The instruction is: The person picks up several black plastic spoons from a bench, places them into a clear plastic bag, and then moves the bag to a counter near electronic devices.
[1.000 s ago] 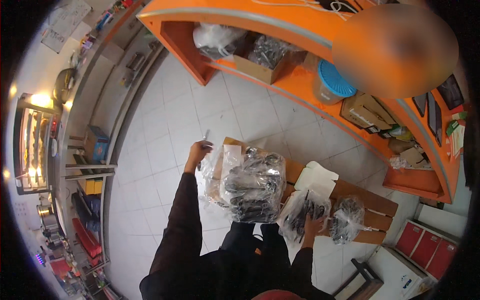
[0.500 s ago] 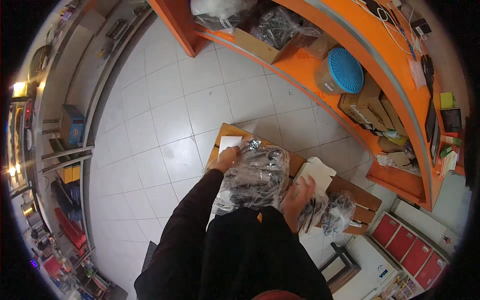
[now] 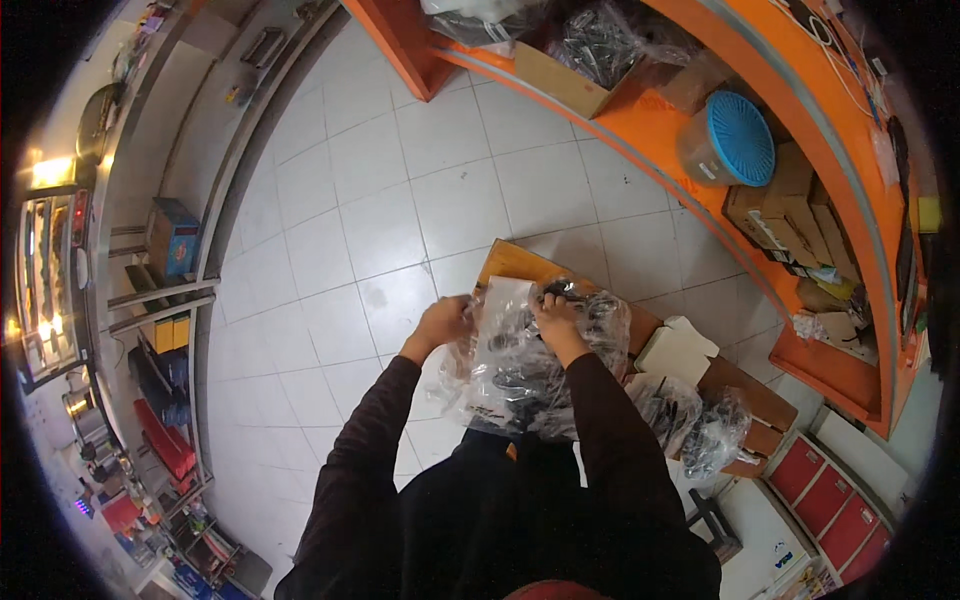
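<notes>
A large clear plastic bag (image 3: 515, 365) full of dark items lies on a wooden bench (image 3: 515, 262) in front of me. My left hand (image 3: 443, 323) grips the bag's left edge, its fingers closed on the film and a little blurred. Near the bag's far side, my right hand (image 3: 560, 325) pinches the plastic. Between my hands a white card or flat box (image 3: 510, 300) shows through the film; whether it is inside or underneath I cannot tell. What the dark items are is unclear through the glare.
To the right on the bench sit an open white box (image 3: 676, 350) and two smaller clear bags (image 3: 665, 405) (image 3: 718, 435). An orange shelf (image 3: 640, 130) curves along the far right, holding a blue-lidded tub (image 3: 740, 138) and cardboard boxes (image 3: 790, 210). Metal-framed shelving (image 3: 205, 290) stands left.
My right hand has moved from the white box at the right onto the large bag. The left hand now holds the bag's edge, and plastic covers the white card. The view has shifted.
</notes>
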